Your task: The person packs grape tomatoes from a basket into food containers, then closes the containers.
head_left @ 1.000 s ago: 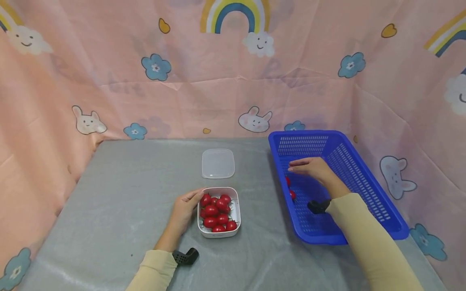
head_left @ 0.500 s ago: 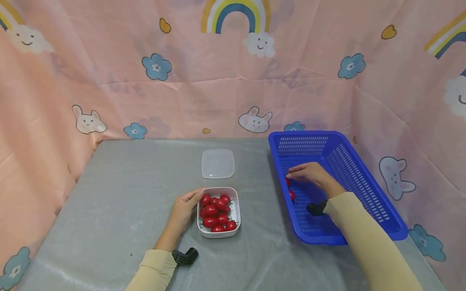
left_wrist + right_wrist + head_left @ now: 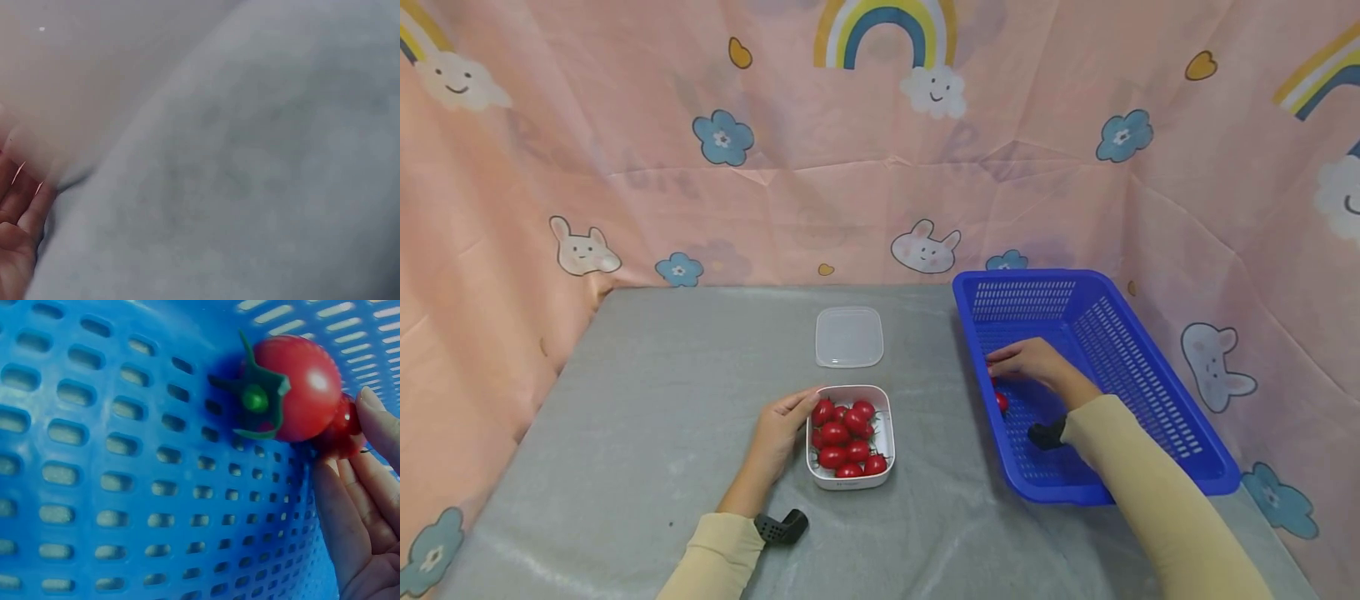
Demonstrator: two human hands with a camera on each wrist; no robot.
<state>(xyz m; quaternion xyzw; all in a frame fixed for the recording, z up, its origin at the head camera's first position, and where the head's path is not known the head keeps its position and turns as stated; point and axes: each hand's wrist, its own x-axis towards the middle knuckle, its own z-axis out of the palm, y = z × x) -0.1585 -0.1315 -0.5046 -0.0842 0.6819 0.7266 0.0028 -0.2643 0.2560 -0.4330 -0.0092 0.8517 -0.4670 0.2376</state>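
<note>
Several red cherry tomatoes (image 3: 834,433) with green stems lie in a small white box (image 3: 887,437). My left hand (image 3: 781,429) rests against the box's left side, fingertips at its back left corner; the left wrist view shows only part of its fingers (image 3: 39,206) beside the blurred pale wall. Inside the blue basket (image 3: 1037,492), my right hand (image 3: 1037,365) is at the left wall. In the right wrist view its thumb and fingers pinch a cherry tomato (image 3: 342,431), partly hidden behind another cherry tomato (image 3: 300,387) that lies nearer the camera, outside the grip.
A clear plastic lid (image 3: 850,337) lies flat on the grey tablecloth (image 3: 700,358) behind the white box. The basket's raised slotted walls surround my right hand. A pink printed curtain (image 3: 820,183) hangs behind the table and along both sides.
Inside the basket, my right hand has lowered and moved left to the back tomato, and its fingers have closed around it. My left hand and the white box have stayed in place.
</note>
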